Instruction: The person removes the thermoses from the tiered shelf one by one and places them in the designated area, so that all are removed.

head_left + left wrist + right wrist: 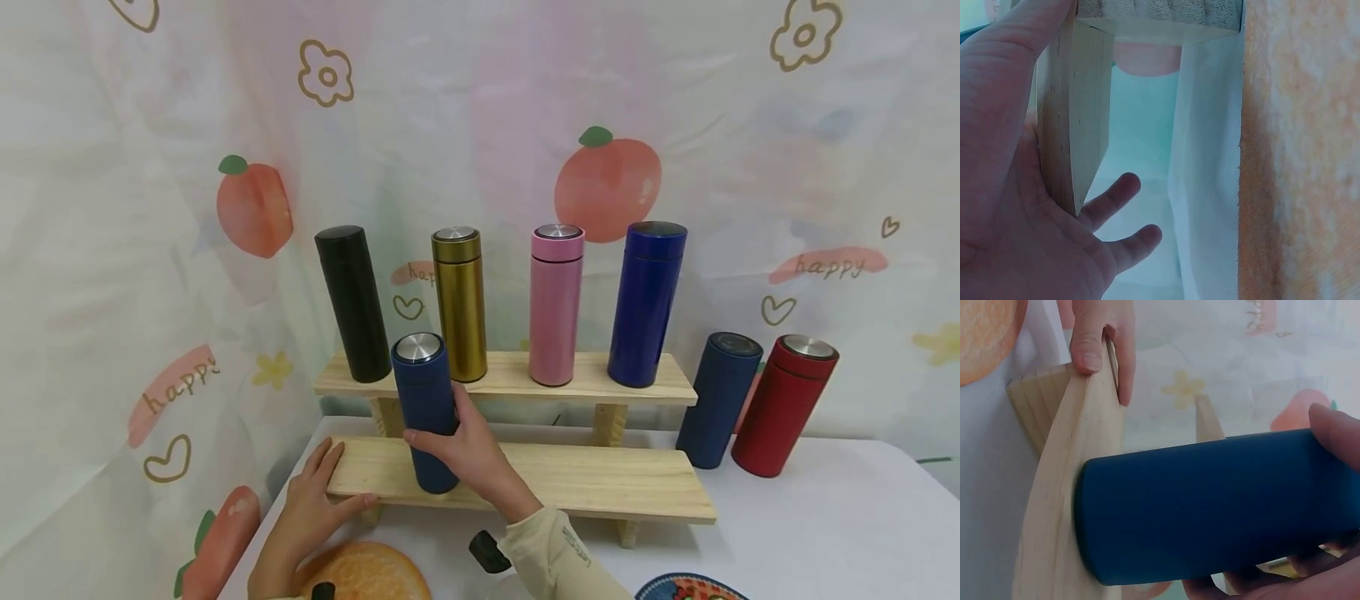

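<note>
Fruit-print curtain backs your white table. Your right hand clamps the navy flask on the lower shelf; your left hand pinches its left end. Only the left wrist view shows the shelf's underside.

Four flasks stand on the upper shelf, behind the lower shelf.

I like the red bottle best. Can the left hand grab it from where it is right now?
Probably not. The left hand holds the lower shelf's left end, while the red bottle stands far right, past the right hand gripping the blue bottle.
</note>
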A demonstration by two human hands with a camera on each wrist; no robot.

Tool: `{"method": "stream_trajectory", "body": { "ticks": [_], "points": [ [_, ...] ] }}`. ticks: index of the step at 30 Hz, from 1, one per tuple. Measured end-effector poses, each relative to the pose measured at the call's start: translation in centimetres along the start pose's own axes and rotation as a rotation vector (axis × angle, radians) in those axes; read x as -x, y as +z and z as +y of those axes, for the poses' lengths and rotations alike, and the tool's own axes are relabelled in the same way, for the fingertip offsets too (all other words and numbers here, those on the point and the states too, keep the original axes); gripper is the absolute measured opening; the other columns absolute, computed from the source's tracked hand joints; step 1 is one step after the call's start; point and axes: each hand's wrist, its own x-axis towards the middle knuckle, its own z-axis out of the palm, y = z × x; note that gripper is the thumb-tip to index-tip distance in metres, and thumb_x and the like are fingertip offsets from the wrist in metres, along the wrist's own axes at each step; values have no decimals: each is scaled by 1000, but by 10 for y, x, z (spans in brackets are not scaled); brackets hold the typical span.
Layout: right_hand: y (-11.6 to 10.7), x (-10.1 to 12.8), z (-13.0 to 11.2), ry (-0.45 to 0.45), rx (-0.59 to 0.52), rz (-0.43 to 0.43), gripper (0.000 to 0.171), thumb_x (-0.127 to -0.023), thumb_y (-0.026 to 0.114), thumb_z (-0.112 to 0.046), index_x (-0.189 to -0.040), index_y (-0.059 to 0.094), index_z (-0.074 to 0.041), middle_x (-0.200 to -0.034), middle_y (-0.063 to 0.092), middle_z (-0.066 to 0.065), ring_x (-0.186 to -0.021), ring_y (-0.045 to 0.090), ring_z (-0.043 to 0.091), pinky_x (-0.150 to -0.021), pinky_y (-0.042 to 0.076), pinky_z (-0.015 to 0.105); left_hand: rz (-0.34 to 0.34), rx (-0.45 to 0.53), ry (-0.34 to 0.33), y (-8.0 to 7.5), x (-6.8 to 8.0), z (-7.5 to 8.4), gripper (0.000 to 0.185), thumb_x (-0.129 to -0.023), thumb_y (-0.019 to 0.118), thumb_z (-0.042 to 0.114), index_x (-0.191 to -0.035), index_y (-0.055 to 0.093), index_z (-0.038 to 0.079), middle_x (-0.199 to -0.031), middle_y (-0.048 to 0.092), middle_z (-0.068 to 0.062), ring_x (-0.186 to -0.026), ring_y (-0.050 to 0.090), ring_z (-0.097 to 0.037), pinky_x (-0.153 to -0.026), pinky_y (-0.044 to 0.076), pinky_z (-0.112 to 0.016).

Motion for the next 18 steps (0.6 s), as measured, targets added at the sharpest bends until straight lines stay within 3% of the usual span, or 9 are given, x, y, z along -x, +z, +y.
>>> {"method": "stream_trajectory", "body": {
  "ticks": [9,18],
  "points": [
    [-17,13,-7,19,97,30,85,-90,86,-35,-161,43,-16,-143,63,12,-125,64,33,-103,49,63,26,5,26,1,0,-1,106,-86,88,49,-162,38,-4,-171,23,-29,-145,29,-66,-113,24,-77],
    [-42,25,-10,63,57,100,89,-88,87,-36,-162,42,-17,-147,60,16,-128,63,39,-102,50,65,15,-9,11,2,-1,-2,106,-86,87,51,-163,37,-4,-171,22,-28,-146,29,-64,-114,25,-78]
  ]
}}
